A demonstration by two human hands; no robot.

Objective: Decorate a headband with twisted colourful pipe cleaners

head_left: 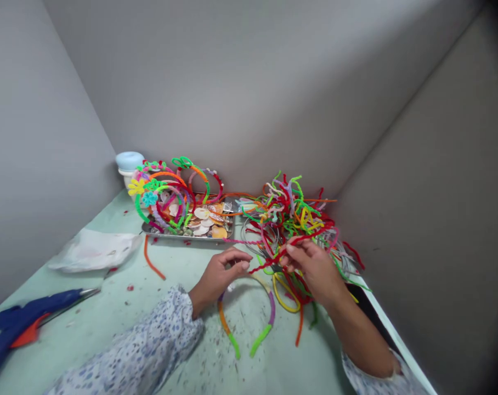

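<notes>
Over the pale green surface (121,329), at centre frame, a red stem (267,264) is pinched by the right grip (310,266); whether its tip is held by the left grip (222,271) cannot be told. Seemingly it is being readied; that tip should be steadied next.

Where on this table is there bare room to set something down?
Two patches, specks aside: one between the blue tool, white packet and left sleeve; another at the front, between the multicoloured headband and right forearm. Crowded: the back, with the loaded tray, and right of it, where the pile of fuzzy stems spreads forward to the right hand.
</notes>
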